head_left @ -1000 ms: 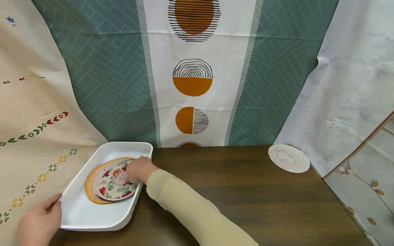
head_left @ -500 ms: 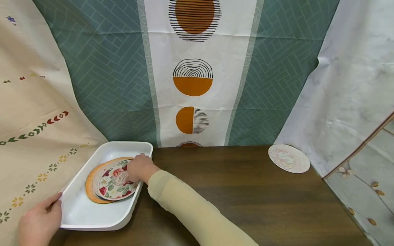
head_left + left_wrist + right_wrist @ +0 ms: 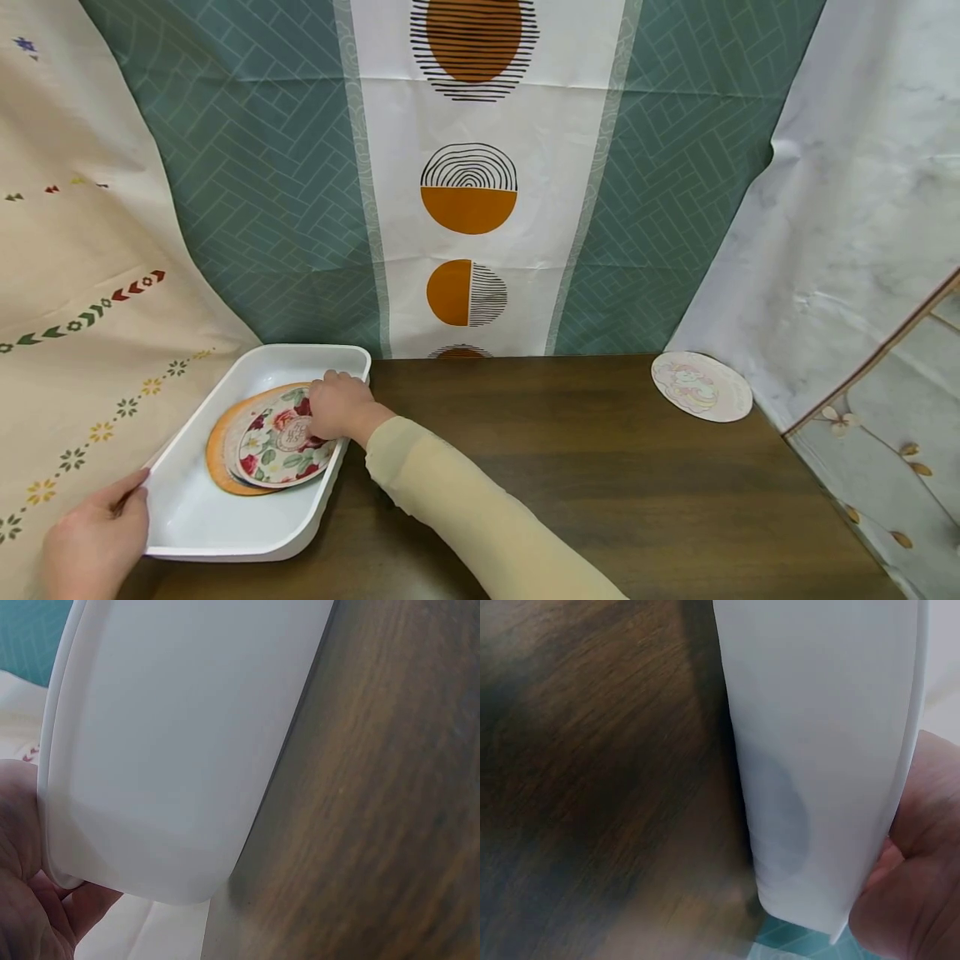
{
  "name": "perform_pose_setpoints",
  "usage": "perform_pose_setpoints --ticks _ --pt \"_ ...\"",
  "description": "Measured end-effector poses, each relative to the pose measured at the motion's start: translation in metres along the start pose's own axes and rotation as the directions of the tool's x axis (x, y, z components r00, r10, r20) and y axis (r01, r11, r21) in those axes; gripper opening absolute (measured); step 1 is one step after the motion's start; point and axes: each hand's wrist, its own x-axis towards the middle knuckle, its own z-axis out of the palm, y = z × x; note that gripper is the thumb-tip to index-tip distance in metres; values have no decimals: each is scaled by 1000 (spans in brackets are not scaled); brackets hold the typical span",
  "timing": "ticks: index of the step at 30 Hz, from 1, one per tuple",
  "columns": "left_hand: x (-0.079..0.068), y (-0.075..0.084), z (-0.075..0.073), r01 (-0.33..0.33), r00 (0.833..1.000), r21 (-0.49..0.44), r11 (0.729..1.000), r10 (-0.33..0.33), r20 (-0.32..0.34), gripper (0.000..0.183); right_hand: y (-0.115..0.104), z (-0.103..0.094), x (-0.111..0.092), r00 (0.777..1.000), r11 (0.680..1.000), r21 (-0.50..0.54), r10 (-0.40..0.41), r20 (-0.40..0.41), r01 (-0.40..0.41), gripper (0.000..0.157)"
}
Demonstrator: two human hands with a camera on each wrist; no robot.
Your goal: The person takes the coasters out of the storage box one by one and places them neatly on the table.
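A white rectangular tray (image 3: 217,525) with rounded corners sits at the table's left side. Several flat discs overlap inside it. Uppermost is a disc with a rose-and-leaf print (image 3: 273,450) and a pink centre; an orange disc (image 3: 217,454) shows beneath. My left hand (image 3: 97,533) grips the tray's near-left rim, thumb on top; the left wrist view shows curled fingers (image 3: 86,907) below the rim. Across the right rim reaches my right hand (image 3: 343,407), pinching the floral disc's right edge; its fingertips are hidden. In the right wrist view its fingers look bent beside the rim.
Far right on the brown wooden table (image 3: 570,467) lies an oval-looking pale disc (image 3: 701,387) with a unicorn print. Beige cloth (image 3: 112,317) borders the tray's left side. Patterned green and white cloth (image 3: 480,208) hangs along the back, marbled cloth (image 3: 862,208) at the right.
My right hand has shifted very slightly right and back, its knuckles a little higher. The left hand, tray and discs look nearly the same.
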Motion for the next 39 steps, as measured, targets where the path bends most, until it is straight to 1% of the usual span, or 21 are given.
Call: perform_pose_setpoints --ticks 3,5,8,13,16,20,23,28,30,33,39 --pt "0 0 -1 3 1000 -5 1000 -3 0 39 2 0 1 999 999 33 -19 -36 21 26" --pt "-1 0 -2 2 1000 -9 1000 -2 5 39 3 1 2 999 998 48 -25 -45 28 22" --pt "-1 1 -4 -6 1000 -14 1000 6 9 39 2 1 4 999 998 61 -21 -35 23 17" --pt "-2 2 -5 -11 1000 -12 1000 11 15 40 2 0 5 1000 996 91 -16 -6 17 15" --pt "-2 3 -5 -17 1000 -9 1000 17 9 39 3 -3 4 1000 992 121 -24 11 22 18" --pt "-2 3 -4 -5 1000 -13 1000 5 9 39 3 -6 1 999 990 134 -51 8 50 28" --pt "-2 3 -4 5 1000 -14 1000 -5 15 40 5 -9 -1 998 986 151 -68 5 66 30" --pt "-3 3 -4 -1 1000 -11 1000 1 12 39 8 -16 0 996 979 196 -72 45 62 35" --pt "-3 3 -3 8 1000 -14 1000 -8 17 40 9 -19 -1 995 976 205 -84 53 71 34" --pt "-3 3 -3 24 999 -16 1000 -24 26 40 10 -22 -1 993 973 210 -107 41 96 33" --pt "-4 4 -3 25 999 -9 1000 -25 23 40 10 -31 -4 994 959 264 -109 -5 107 37"
